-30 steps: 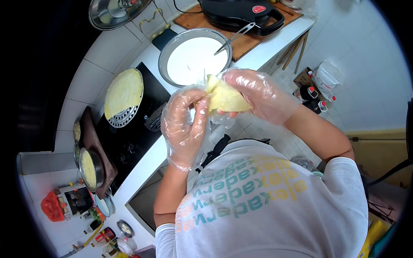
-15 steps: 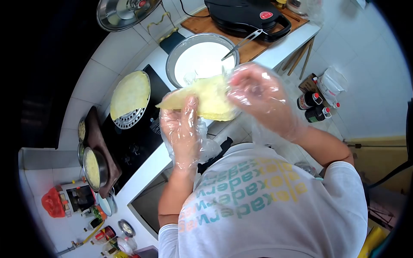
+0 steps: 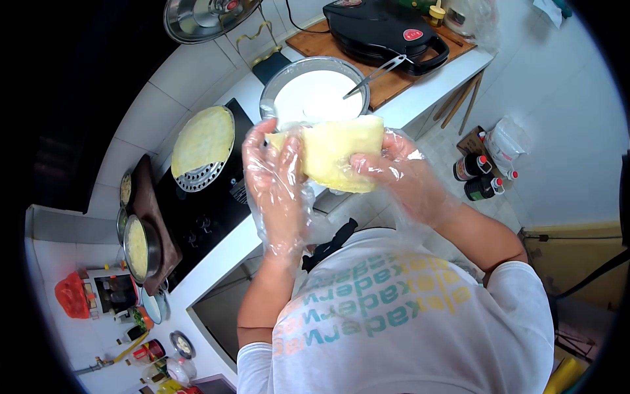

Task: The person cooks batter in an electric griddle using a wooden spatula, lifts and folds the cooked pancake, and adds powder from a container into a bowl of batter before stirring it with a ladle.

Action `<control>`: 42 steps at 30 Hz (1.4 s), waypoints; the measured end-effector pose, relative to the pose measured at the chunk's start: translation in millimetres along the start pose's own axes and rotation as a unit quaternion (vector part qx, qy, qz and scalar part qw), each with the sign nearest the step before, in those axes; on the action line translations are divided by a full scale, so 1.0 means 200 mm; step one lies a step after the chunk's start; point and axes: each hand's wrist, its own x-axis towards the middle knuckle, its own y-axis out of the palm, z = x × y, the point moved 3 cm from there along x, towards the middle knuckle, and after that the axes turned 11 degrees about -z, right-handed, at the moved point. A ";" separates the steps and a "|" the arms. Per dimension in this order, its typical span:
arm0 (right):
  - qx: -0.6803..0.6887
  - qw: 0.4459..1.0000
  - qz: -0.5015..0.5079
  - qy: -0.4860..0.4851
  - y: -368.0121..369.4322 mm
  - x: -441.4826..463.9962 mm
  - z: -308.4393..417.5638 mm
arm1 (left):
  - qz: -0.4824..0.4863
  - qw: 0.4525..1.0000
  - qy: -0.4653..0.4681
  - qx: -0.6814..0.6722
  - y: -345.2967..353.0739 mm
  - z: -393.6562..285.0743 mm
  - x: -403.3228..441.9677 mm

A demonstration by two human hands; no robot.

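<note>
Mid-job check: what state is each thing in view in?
Left hand: gloved, gripping
Right hand: gloved, gripping
Held flatbread: raised between both hands
Bowl: holding white liquid
Metal utensil: leaning on the bowl's rim
Perforated tray: partly covered
Second flatbread: lying on the tray
Black appliance: shut; power unclear
Pot: uncovered, food inside
Dark bottles: capped

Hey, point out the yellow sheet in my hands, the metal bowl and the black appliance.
Held yellow sheet (image 3: 333,148): head view, middle of its face.
Metal bowl (image 3: 315,64): head view, its far rim.
Black appliance (image 3: 375,29): head view, top of its lid.
</note>
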 end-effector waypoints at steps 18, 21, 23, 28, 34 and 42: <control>-0.312 0.922 -0.041 -0.226 0.04 -0.01 -0.08 | 0.105 0.992 -0.074 -0.001 -0.12 0.10 -0.11; -0.302 0.917 -0.048 -0.255 0.06 -0.03 -0.09 | 0.089 0.993 -0.081 -0.012 -0.14 0.08 -0.13; -0.304 0.911 -0.061 -0.271 0.07 -0.04 -0.10 | 0.073 0.996 -0.057 0.010 -0.16 0.06 -0.14; -0.217 0.924 -0.101 -0.299 0.09 -0.06 -0.07 | 0.061 0.998 0.028 -0.015 -0.16 -0.03 -0.16; -0.164 0.973 0.001 -0.161 0.12 -0.08 -0.07 | 0.077 0.982 0.167 -0.032 -0.19 -0.05 -0.16; -0.259 0.899 0.057 -0.349 0.15 -0.15 0.03 | 0.077 0.951 0.299 -0.013 -0.14 -0.16 -0.20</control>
